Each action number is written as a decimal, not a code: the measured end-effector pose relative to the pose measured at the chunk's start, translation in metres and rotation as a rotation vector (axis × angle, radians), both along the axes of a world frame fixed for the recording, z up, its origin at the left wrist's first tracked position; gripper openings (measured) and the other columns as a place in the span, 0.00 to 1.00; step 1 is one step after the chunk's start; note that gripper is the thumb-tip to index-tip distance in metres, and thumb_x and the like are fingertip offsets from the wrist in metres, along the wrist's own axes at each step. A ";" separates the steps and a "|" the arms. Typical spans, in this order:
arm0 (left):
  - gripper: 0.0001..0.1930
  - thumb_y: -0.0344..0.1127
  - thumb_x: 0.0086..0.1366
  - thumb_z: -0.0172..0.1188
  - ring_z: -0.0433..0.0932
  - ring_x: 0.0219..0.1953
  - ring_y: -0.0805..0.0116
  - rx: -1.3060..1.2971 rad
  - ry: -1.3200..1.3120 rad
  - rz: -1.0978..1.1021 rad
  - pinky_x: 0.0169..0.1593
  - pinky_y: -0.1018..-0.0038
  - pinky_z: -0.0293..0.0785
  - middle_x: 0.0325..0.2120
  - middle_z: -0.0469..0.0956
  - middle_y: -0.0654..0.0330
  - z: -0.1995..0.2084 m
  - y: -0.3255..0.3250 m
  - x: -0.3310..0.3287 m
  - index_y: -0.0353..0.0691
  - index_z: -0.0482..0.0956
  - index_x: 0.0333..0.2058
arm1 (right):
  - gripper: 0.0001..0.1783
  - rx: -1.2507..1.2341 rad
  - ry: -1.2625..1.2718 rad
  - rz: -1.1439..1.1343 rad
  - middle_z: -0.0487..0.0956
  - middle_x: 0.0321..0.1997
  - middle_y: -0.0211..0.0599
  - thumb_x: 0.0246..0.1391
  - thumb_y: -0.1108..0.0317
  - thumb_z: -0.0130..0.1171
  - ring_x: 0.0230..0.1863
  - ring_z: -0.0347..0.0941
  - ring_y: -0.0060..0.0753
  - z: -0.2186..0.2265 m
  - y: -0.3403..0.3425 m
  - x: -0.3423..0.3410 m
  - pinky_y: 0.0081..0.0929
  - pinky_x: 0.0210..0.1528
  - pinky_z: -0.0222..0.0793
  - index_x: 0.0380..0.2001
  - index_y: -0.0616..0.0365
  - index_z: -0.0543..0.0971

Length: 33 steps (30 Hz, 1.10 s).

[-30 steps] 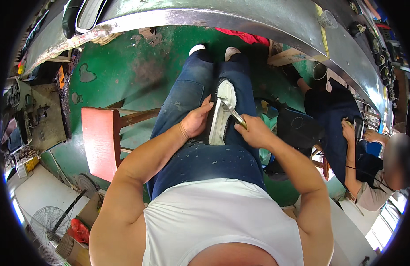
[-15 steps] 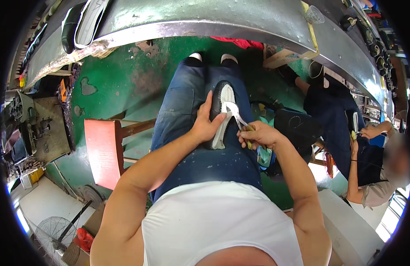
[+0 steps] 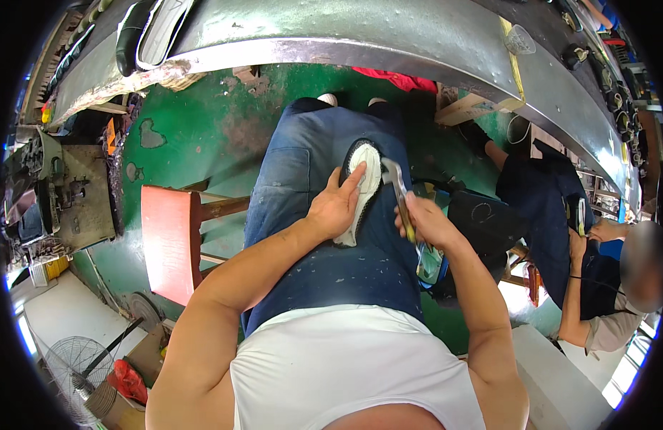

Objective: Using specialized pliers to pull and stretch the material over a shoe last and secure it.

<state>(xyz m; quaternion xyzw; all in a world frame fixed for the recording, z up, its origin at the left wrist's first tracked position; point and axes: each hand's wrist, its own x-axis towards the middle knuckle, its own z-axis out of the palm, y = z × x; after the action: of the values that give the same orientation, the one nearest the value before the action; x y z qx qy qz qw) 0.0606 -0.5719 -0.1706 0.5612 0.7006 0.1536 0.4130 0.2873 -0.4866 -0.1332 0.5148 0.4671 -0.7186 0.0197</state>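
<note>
On my thighs lies an upturned shoe upper (image 3: pixel 365 188) with a dark edge and a pale white underside, its rounded end pointing away from me. My left hand (image 3: pixel 336 208) holds it from the left, the thumb pressed on the pale underside and the fingers along the left side. Beside its right edge, my right hand (image 3: pixel 426 221) grips a pair of lasting pincers (image 3: pixel 398 188) by the yellowish handle. The metal head of the pincers points away from me, close to the shoe but seemingly apart from it.
A metal-topped workbench (image 3: pixel 331 43) runs across the far side, with shoe parts (image 3: pixel 159 36) at its left. A red-padded stool (image 3: pixel 170 244) stands left. A dark bag (image 3: pixel 482 215) sits right, beyond it a seated co-worker (image 3: pixel 611 287). A fan (image 3: pixel 77 365) is lower left.
The pincers have come off the shoe's underside to its right, their head now turned away from me. My left thumb has moved farther up the underside, and the shoe has tilted.
</note>
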 end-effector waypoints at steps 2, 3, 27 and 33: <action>0.32 0.39 0.74 0.45 0.64 0.64 0.33 0.097 -0.043 0.059 0.66 0.58 0.65 0.63 0.58 0.27 -0.008 -0.004 0.006 0.46 0.46 0.72 | 0.30 0.223 0.012 0.082 0.80 0.28 0.37 0.72 0.46 0.38 0.26 0.76 0.28 0.002 0.002 -0.017 0.28 0.31 0.71 0.37 0.66 0.75; 0.34 0.40 0.73 0.47 0.64 0.64 0.35 0.199 -0.083 0.122 0.66 0.59 0.64 0.63 0.58 0.27 -0.013 -0.006 0.007 0.39 0.44 0.72 | 0.29 0.412 0.042 0.134 0.79 0.28 0.40 0.72 0.48 0.38 0.27 0.77 0.32 0.012 0.003 -0.028 0.30 0.33 0.72 0.36 0.66 0.74; 0.56 0.35 0.65 0.61 0.48 0.74 0.50 -0.163 -0.552 -0.094 0.73 0.69 0.47 0.71 0.38 0.34 -0.016 -0.020 -0.025 0.35 0.17 0.69 | 0.23 0.642 -0.203 0.581 0.81 0.33 0.56 0.69 0.52 0.44 0.38 0.78 0.62 0.001 -0.033 -0.016 0.52 0.42 0.71 0.35 0.64 0.75; 0.40 0.51 0.68 0.59 0.69 0.61 0.54 -0.150 -0.762 0.444 0.65 0.65 0.63 0.56 0.71 0.41 -0.071 0.024 -0.015 0.24 0.56 0.64 | 0.27 0.098 0.286 -0.173 0.78 0.32 0.37 0.73 0.49 0.37 0.30 0.76 0.27 -0.058 -0.058 0.028 0.27 0.35 0.73 0.44 0.64 0.74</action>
<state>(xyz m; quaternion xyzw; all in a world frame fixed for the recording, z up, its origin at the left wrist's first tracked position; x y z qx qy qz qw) 0.0454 -0.5476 -0.2417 0.2691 0.6110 0.3831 0.6383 0.3157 -0.5448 -0.1914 0.4458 0.4536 -0.7600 -0.1340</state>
